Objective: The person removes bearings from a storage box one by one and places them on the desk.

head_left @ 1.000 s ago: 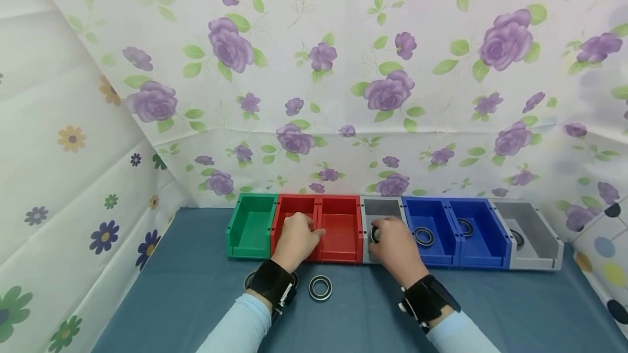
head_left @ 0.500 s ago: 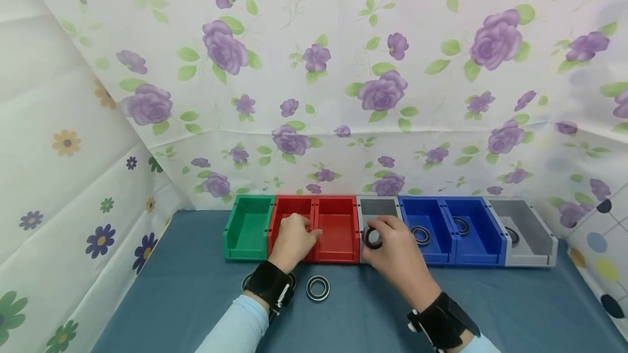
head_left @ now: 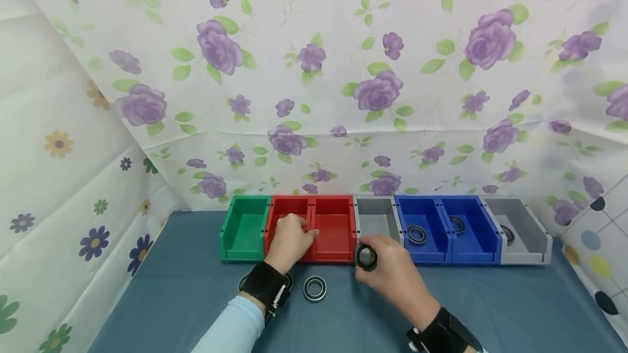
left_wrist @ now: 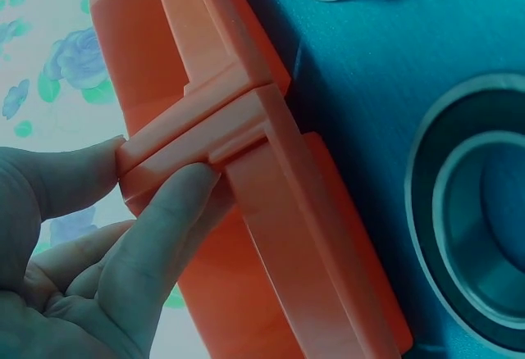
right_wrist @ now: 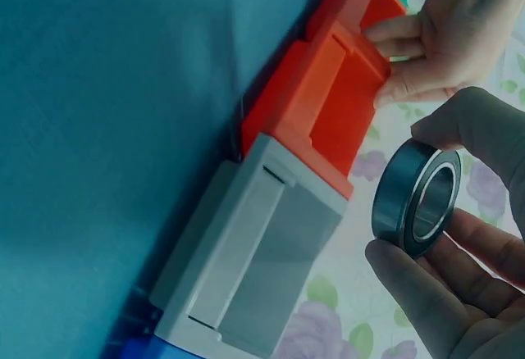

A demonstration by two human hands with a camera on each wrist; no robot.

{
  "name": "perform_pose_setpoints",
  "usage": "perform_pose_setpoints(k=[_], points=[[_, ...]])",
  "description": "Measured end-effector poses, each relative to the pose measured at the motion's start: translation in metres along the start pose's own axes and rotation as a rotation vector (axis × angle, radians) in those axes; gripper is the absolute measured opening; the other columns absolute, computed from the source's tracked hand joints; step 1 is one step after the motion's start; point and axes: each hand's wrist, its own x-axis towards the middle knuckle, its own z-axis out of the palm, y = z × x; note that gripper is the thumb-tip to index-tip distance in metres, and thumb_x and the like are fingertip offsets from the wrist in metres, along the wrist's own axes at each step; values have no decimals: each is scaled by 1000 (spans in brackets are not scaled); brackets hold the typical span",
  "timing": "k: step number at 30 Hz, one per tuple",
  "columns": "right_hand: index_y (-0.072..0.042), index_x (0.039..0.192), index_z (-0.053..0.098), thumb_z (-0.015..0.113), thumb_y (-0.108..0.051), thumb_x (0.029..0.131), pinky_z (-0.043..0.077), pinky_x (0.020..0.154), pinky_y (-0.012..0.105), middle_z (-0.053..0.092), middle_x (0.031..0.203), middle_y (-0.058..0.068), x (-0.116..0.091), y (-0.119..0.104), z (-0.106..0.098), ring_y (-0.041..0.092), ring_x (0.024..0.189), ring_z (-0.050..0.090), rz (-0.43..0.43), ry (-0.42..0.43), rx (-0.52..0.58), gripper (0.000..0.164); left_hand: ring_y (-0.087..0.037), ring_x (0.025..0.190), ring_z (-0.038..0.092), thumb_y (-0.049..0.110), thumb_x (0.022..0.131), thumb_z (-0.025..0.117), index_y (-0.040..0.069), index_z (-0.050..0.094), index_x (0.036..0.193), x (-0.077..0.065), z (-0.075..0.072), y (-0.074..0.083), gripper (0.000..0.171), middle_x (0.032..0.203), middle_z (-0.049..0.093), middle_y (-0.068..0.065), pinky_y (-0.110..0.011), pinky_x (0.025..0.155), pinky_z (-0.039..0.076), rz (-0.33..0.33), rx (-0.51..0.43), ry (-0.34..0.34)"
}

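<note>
My right hand (head_left: 394,274) holds a ball bearing (right_wrist: 397,197) between thumb and fingers, in front of the near edge of the middle grey bin (head_left: 376,214). In the right wrist view the bearing is tilted, with its bore partly visible. My left hand (head_left: 290,244) pinches the adjoining side walls of two red bins; in the left wrist view the thumb and a finger press on either side of the doubled red wall (left_wrist: 193,142). The right-hand red bin (head_left: 335,233) shows no contents. Another bearing (head_left: 306,289) lies flat on the table near my left wrist.
More bearings on the table are partly hidden under my left wrist. A green bin (head_left: 245,233) ends the row at left. Bearings lie in two blue bins (head_left: 432,258) and in the far-right grey bin (head_left: 532,241). A flowered cloth (head_left: 314,97) hangs behind.
My right hand has lifted the bearing out of the middle grey bin and drawn it back toward me and slightly left. My left hand keeps its hold on the red walls.
</note>
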Motion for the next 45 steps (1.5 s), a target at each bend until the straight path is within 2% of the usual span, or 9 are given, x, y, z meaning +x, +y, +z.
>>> perform_pose_setpoints(k=[7, 13, 18, 22, 24, 31, 34, 41, 45], points=[[-19, 105, 65, 83, -28, 60, 47, 77, 24, 58, 97, -8, -11, -2, 10, 5, 88, 53, -45, -163, 21, 50, -13, 49, 50, 30, 82, 71, 12, 67, 77, 1, 0, 0, 19, 56, 54, 3, -26, 46, 41, -19, -14, 5], [-19, 104, 64, 82, -29, 62, 49, 75, 27, 57, 97, -8, -19, 0, 24, 7, 86, 54, -53, -313, 26, 47, -10, 59, 54, 30, 81, 72, 6, 69, 97, 1, 2, 0, 29, 75, 63, 1, -23, 53, 46, -35, -4, 7], [-20, 103, 63, 82, -29, 61, 49, 74, 29, 55, 95, -7, -21, 2, 30, 6, 84, 52, -51, -392, 16, 47, -10, 58, 53, 31, 81, 72, 7, 69, 93, 0, 2, 1, 27, 70, 61, 2, -22, 51, 45, -34, -4, 8], [-20, 103, 63, 82, -29, 60, 48, 75, 30, 56, 96, -8, -20, 4, 33, 5, 85, 51, -43, -430, 0, 48, -13, 45, 44, 32, 82, 71, 10, 64, 71, 1, 1, 0, 25, 52, 47, 2, -24, 43, 36, -12, 6, 6], [-20, 103, 63, 82, -30, 61, 48, 74, 29, 56, 95, -8, -20, 5, 34, 5, 84, 51, -44, -450, 0, 47, -14, 42, 42, 32, 82, 71, 12, 62, 67, 2, 2, 0, 26, 48, 44, 1, -26, 42, 33, -7, 8, 9], [-19, 103, 63, 81, -30, 63, 49, 74, 29, 56, 96, -7, -21, 3, 39, 6, 85, 50, -46, -482, -3, 45, -12, 49, 51, 30, 81, 71, 8, 69, 91, 2, 3, 0, 24, 58, 54, 5, -27, 47, 43, -15, -12, 15], [-17, 104, 64, 81, -29, 64, 48, 74, 29, 57, 96, -7, -21, 3, 40, 6, 85, 51, -48, -484, -11, 45, -13, 49, 50, 30, 82, 71, 8, 69, 91, 1, 4, -1, 24, 57, 54, 4, -27, 47, 42, -13, -10, 12], [-15, 105, 64, 80, -28, 65, 48, 76, 30, 58, 96, -6, -20, 1, 42, 6, 85, 51, -53, -496, -24, 45, -15, 45, 46, 30, 81, 71, 14, 65, 76, 1, 4, -3, 19, 51, 48, 1, -27, 43, 36, -11, -1, 13], [-15, 105, 64, 79, -26, 66, 48, 77, 32, 58, 96, -6, -19, 0, 44, 7, 87, 51, -50, -504, -38, 44, -15, 47, 48, 28, 81, 72, 12, 67, 80, 1, 3, -3, 17, 53, 50, 2, -27, 44, 38, -14, -12, 14]])
